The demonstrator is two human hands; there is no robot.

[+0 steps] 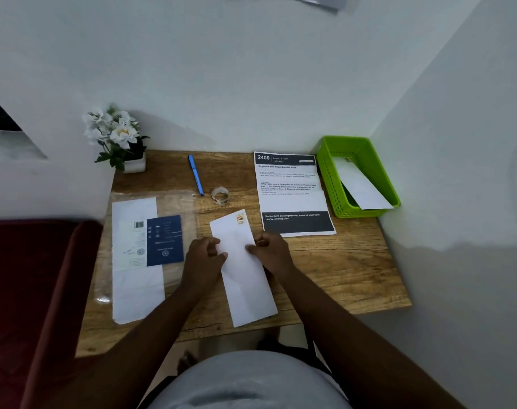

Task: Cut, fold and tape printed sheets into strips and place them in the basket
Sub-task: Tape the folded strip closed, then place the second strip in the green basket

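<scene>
Both hands meet at the middle of the desk point(340, 273) on a folded white strip point(244, 267). The left hand point(205, 255) has its grip closed on the strip's left edge, thumb and curled fingers pinching the paper; the right hand point(270, 250) does the same on the right edge, knuckles bent and fingertips on the sheet. The strip is long and narrow, plain white on the face that shows, lying flat and slanted so that its far end points toward 11 o'clock and its near end toward 5 o'clock. A small orange-and-red printed mark sits at its far corner, and a faint crease crosses it below the hands. At 1 o'clock from the hands lies a printed sheet point(292, 193) with a black header reading 2400 and a black band at its foot. Beyond it, at 2 o'clock, the green basket point(328, 172) holds another white strip point(360, 184) leaning on its rim. At 12 o'clock lies a tape roll point(220, 196), with a blue pen point(196, 175) just beside it. At 9 o'clock a clear sleeve point(174, 202) carries papers and a dark blue booklet point(165, 240).
</scene>
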